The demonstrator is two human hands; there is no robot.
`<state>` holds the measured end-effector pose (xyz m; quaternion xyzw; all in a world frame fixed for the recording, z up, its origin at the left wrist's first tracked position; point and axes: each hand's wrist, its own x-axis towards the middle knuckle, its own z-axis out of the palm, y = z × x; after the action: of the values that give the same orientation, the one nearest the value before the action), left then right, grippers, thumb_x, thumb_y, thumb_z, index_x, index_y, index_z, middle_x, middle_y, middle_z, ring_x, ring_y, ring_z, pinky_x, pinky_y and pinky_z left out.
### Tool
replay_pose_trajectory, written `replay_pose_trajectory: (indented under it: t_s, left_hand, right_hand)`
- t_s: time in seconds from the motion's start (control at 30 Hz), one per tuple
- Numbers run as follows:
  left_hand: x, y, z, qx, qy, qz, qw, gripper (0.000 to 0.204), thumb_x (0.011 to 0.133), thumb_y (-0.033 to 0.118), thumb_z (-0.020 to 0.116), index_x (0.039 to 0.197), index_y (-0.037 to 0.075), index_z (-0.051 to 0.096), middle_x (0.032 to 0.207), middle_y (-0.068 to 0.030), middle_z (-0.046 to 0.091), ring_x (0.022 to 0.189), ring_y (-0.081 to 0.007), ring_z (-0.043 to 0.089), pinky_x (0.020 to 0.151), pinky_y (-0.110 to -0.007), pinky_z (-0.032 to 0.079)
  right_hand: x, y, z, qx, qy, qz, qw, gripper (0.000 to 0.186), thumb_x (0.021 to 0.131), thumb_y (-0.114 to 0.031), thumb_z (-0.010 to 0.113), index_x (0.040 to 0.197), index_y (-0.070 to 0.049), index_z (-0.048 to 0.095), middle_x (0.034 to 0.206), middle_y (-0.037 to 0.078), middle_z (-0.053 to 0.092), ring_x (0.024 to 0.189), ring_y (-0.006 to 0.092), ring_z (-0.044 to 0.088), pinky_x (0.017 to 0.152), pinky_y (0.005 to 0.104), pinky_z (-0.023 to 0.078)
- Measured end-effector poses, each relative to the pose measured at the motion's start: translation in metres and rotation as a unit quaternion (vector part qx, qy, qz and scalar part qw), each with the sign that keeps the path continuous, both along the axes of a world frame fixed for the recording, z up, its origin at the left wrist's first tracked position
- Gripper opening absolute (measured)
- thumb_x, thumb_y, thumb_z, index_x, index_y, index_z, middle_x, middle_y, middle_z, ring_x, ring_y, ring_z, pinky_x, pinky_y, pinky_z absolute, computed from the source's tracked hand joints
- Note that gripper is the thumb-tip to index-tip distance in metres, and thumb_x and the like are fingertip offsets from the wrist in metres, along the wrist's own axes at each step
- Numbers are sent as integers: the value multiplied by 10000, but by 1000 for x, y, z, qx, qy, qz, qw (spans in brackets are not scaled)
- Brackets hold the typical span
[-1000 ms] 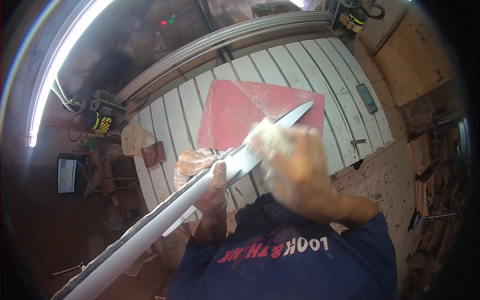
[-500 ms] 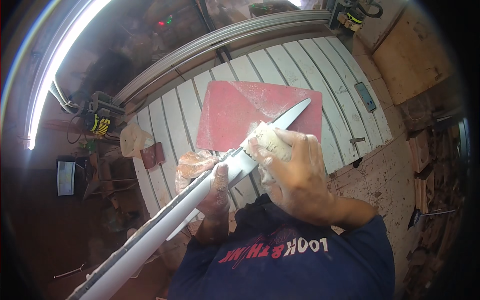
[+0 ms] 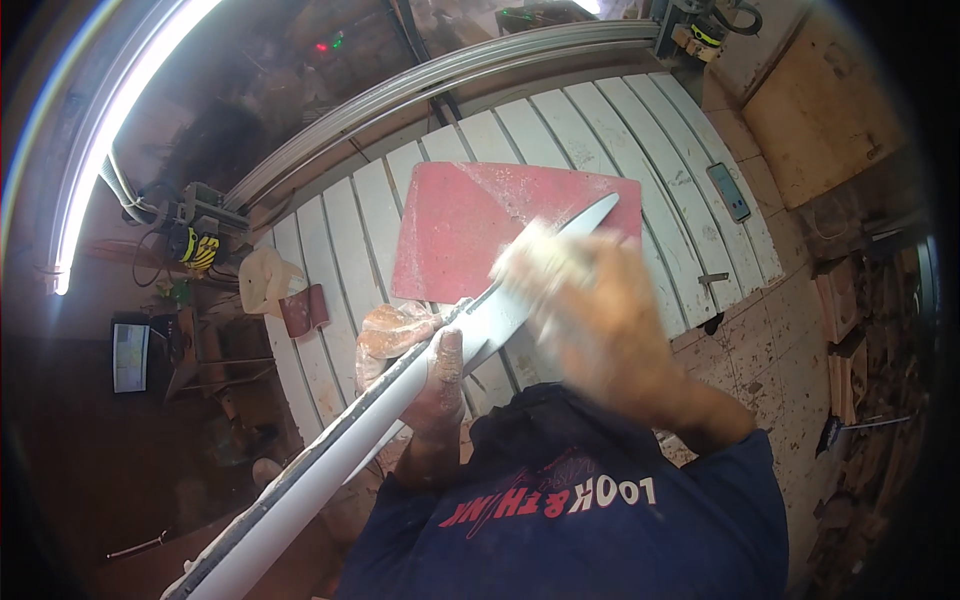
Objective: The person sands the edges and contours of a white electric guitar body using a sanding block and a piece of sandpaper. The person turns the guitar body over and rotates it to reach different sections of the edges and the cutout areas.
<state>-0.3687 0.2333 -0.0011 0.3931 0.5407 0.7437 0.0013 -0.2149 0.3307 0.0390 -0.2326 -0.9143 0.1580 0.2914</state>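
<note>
A long white blade-like piece (image 3: pixel 335 470) with a dark, crusted edge runs diagonally from the lower left, its pointed tip above a red board (image 3: pixel 450 230). My dusty left hand (image 3: pixel 420 370) is closed around the piece at its middle. My right hand (image 3: pixel 610 330), smeared by motion, grips a cream pad or folded sheet (image 3: pixel 535 260) against the piece's upper part, just below the tip. Dust marks the red board, which lies on the white slatted table (image 3: pixel 590 120).
A phone (image 3: pixel 728 192) lies at the table's right; a cream cloth (image 3: pixel 265 280) and rolled brown sheet (image 3: pixel 303 310) at its left. A metal gantry (image 3: pixel 450 65) spans behind. A screen (image 3: pixel 131 356) is at left, a wooden board (image 3: pixel 820 120) and stacked timber (image 3: pixel 850 380) at right.
My right hand and the pad moved slightly down-right by half a second ago, then back up along the piece, blurring again. My left hand keeps its grip; the piece shifted slightly rightward.
</note>
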Motion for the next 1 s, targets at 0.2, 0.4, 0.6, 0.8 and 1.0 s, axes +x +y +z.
replay_pose_trajectory:
  t_s: [0.2, 0.4, 0.6, 0.8, 1.0]
  left_hand:
    - [-2, -6, -7, 8, 10, -13, 1000, 189, 810, 34, 735, 887, 26, 562, 820, -70, 520, 754, -162, 484, 757, -368, 469]
    - [-1, -6, -4, 9, -15, -1, 1000, 208, 805, 48, 747, 883, 37, 554, 792, -41, 489, 736, -147, 462, 754, -361, 461]
    - [2, 3, -2, 19, -21, -11, 1000, 204, 811, 36, 742, 899, 26, 558, 819, -61, 497, 761, -155, 478, 759, -360, 457]
    - [-2, 2, -2, -16, 26, 12, 999, 197, 820, 15, 726, 917, 11, 554, 839, -80, 499, 779, -169, 482, 756, -367, 455]
    - [-2, -1, -2, -32, 7, 15, 999, 194, 825, 10, 716, 920, 4, 546, 843, -83, 494, 778, -172, 483, 754, -362, 453]
  right_hand:
    - [13, 11, 6, 24, -47, -71, 996, 600, 755, -83, 783, 1338, -150, 655, 1233, 147, 530, 1058, 332, 516, 909, 458, 439]
    - [16, 24, -6, -105, 40, -53, 992, 575, 776, -64, 758, 1338, -119, 652, 1249, 164, 535, 1063, 339, 514, 938, 442, 447]
    - [8, -7, 5, -44, -11, 15, 999, 587, 776, -80, 769, 1349, -119, 645, 1248, 172, 536, 1088, 349, 510, 934, 452, 459]
    - [1, 4, 0, -53, 5, -60, 997, 611, 725, -63, 791, 1315, -168, 668, 1208, 157, 531, 1051, 338, 527, 896, 453, 458]
    - [-4, 12, -4, -30, 4, -69, 997, 613, 718, -87, 787, 1315, -164, 669, 1188, 179, 533, 1020, 343, 525, 856, 448, 465]
